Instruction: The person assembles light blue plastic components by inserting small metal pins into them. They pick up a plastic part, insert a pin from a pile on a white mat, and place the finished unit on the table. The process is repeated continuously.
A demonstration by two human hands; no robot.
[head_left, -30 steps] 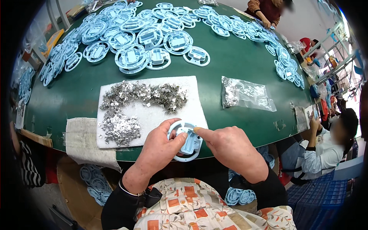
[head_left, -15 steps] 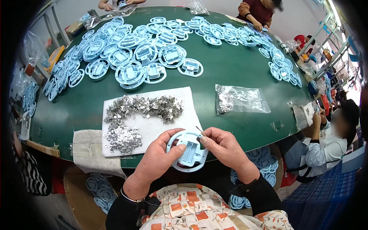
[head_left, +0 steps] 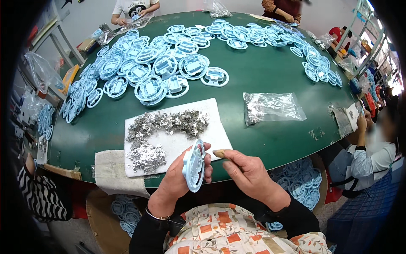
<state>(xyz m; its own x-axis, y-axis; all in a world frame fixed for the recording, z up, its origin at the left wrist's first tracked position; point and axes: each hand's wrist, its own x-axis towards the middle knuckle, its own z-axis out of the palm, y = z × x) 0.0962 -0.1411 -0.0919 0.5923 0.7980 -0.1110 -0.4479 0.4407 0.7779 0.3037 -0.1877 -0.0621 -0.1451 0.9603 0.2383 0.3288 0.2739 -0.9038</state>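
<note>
The blue ring-shaped part (head_left: 194, 166) is turned nearly edge-on, so much of its face is hard to read. It sits in the left hand (head_left: 174, 178), above the near edge of the green table (head_left: 275, 142); the hand grips it firmly, fingertips showing past its right side, the thumb mostly hidden behind it. The right hand (head_left: 253, 177) is just beside, apart from the part, with a tan cover (head_left: 219, 153) on its index finger. Its thumb and index stand slightly apart, the other fingers curl out of sight — whether they hold anything, I cannot tell.

At the far edge, a co-worker's white shirt (head_left: 134, 7) bears dark lettering and a dark picture, cut off by the frame's top.

A white pad (head_left: 177, 142) carries heaped small metal pieces (head_left: 146, 158), its near edge partly covered by the left hand and the part. Right of it lies a clear bag (head_left: 275, 108) with more pieces. Beyond, piled blue parts (head_left: 150, 89) overlap one another — more fill a box below the table, partly blocked by the right forearm.
</note>
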